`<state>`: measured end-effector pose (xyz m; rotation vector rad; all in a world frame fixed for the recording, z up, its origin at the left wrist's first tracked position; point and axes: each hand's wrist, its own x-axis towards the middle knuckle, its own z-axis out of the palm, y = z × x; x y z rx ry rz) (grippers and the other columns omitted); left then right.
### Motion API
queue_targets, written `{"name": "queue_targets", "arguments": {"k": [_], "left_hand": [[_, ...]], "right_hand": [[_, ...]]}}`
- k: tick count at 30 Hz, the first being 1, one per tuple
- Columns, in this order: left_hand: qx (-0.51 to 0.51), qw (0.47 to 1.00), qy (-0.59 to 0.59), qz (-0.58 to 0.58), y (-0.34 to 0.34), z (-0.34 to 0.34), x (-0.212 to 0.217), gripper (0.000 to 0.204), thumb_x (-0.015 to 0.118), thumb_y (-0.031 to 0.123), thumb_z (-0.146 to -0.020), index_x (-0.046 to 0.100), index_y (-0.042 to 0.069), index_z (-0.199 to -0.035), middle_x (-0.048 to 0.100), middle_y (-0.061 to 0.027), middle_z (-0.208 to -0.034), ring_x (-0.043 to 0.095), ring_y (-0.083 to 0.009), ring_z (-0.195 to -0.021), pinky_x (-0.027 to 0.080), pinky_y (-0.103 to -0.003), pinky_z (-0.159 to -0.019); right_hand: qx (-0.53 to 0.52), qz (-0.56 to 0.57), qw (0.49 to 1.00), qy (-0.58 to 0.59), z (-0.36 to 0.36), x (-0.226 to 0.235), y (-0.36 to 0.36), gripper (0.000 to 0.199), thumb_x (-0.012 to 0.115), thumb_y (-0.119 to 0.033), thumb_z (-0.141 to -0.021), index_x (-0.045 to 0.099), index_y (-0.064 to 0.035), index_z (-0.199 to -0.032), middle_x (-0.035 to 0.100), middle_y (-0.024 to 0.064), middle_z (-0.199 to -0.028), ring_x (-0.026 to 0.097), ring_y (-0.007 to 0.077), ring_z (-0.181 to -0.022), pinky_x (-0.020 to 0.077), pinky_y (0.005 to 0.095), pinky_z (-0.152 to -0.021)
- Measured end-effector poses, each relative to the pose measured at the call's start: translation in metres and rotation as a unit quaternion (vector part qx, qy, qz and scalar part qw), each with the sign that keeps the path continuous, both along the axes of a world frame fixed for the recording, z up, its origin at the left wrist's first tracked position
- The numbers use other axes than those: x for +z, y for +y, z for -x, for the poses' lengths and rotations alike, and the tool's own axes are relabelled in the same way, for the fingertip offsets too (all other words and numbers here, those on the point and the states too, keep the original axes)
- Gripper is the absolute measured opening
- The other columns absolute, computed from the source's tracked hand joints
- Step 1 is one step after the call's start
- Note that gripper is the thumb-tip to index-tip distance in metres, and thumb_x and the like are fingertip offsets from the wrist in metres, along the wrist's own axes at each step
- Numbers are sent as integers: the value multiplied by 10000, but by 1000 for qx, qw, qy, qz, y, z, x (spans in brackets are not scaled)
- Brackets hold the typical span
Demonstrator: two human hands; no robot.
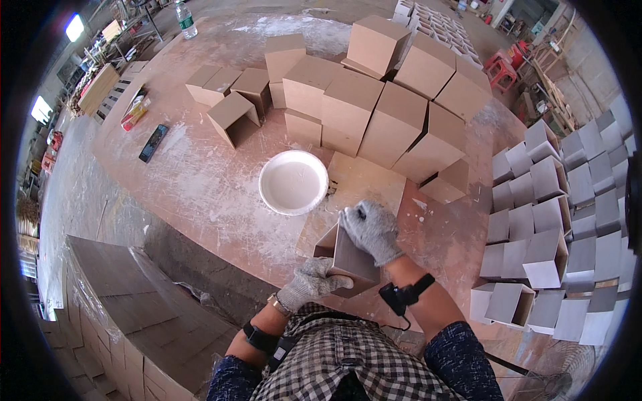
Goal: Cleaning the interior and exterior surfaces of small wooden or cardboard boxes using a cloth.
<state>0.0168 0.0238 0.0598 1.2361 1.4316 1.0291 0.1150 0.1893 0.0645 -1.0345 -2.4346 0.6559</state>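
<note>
I hold a small open brown box (349,260) just above the table's near edge. My left hand (313,281), in a grey knit glove, grips its lower left corner. My right hand (371,228), gloved the same way, rests on its upper right edge with the fingers curled over it. A round white bowl of white paste (293,182) stands just beyond the box, beside a flat brown board (361,184).
Many brown boxes (374,100) are stacked at the back of the table (200,194). White-coated boxes (555,220) fill the floor at right. Flat brown panels (134,294) lie stacked at lower left. A dark flat tool (153,142) and a bottle (186,20) sit further left.
</note>
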Motion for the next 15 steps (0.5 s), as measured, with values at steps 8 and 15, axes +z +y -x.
{"name": "queue_targets", "arguments": {"k": [8, 15], "left_hand": [[-8, 987, 124, -100, -6, 4, -36, 278, 763, 238, -786, 703, 75, -1003, 703, -83, -871, 665, -211, -823, 511, -306, -726], [-73, 996, 32, -25, 6, -3, 7, 334, 751, 258, -803, 682, 91, -1085, 706, -91, -982, 679, -217, -873, 523, -327, -773]], "right_hand": [[95, 50, 983, 152, -11, 51, -67, 344, 654, -329, -837, 557, -55, -652, 568, 157, -621, 589, 321, -584, 462, 439, -544], [-101, 57, 993, -14, 23, -3, 16, 355, 627, -389, -836, 591, -68, -688, 610, 164, -666, 599, 358, -607, 465, 472, -581]]}}
